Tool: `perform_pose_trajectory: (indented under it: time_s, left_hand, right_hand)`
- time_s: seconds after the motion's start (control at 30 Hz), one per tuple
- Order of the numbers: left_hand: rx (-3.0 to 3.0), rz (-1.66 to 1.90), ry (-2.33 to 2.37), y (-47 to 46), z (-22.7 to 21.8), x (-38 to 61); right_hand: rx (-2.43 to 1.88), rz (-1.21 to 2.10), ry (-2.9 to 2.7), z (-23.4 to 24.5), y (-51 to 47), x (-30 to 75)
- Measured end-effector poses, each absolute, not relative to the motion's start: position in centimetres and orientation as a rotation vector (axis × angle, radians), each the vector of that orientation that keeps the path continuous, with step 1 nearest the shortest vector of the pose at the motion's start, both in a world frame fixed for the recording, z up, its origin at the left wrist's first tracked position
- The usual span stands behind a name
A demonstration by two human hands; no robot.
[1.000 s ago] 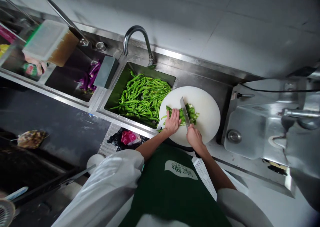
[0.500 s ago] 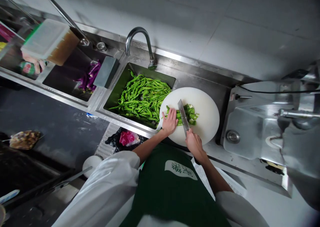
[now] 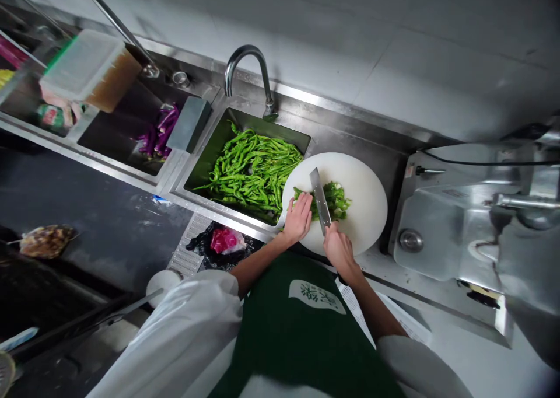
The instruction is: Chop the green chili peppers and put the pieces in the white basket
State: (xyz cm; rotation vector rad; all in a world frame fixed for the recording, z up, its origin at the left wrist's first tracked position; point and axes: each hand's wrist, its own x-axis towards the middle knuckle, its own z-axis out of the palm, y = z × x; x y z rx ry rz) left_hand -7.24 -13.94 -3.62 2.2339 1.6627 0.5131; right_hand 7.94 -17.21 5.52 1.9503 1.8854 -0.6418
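Observation:
A round white cutting board [image 3: 365, 211] lies across the right rim of a sink. My left hand [image 3: 298, 218] presses a bunch of long green peppers [image 3: 299, 192] against the board, its fingertips close to the blade. In my right hand [image 3: 338, 245] is a kitchen knife [image 3: 321, 202], held by the handle, with the blade pointing away from me. The blade rests across the peppers. Cut pepper pieces [image 3: 339, 198] are gathered to the right of the blade. The peppers under my left palm are partly hidden.
Whole green peppers fill much of the sink [image 3: 199, 173] on the left, below a curved faucet [image 3: 245, 51]. Farther left are purple eggplants [image 3: 161, 131], a grey block [image 3: 189, 125] and a lidded plastic tub [image 3: 87, 65]. A metal basin [image 3: 431, 223] stands to the right.
The knife has shifted slightly left over the board, nearer my left fingers. My left fingers have drawn in a little. The whole view has moved slightly.

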Motion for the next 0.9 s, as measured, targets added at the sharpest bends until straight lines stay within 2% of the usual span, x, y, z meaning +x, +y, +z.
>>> perform_pose_trajectory:
  time_s: [0.13, 0.3, 0.47, 0.6, 0.77, 0.9]
  left_hand:
    - [2.161, 0.448, 1.815, -12.9, -4.3, -8.0]
    - [2.178, 0.319, 1.791, -11.4, -6.1, -8.2]
    - [2.168, 0.260, 1.861, -10.7, -4.6, -9.1]
    - [2.353, 0.110, 1.645, -9.9, -3.3, -10.6]
    - [2.453, -0.183, 1.522, -11.2, -3.6, -10.5]
    - [2.410, -0.191, 1.629, -12.2, -4.2, -8.1]
  right_hand:
    - [1.896, -0.686, 1.846, 5.6, -17.5, 6.6]
    - [1.912, -0.685, 1.836, 3.6, -16.1, 5.6]
    - [1.978, -0.699, 1.849, 1.8, -15.4, 6.0]
    - [2.007, -0.747, 1.848, 1.7, -15.3, 6.4]
    - [2.005, -0.795, 1.863, 2.0, -15.2, 7.2]
    - [1.981, -0.773, 1.885, 2.2, -15.4, 9.6]
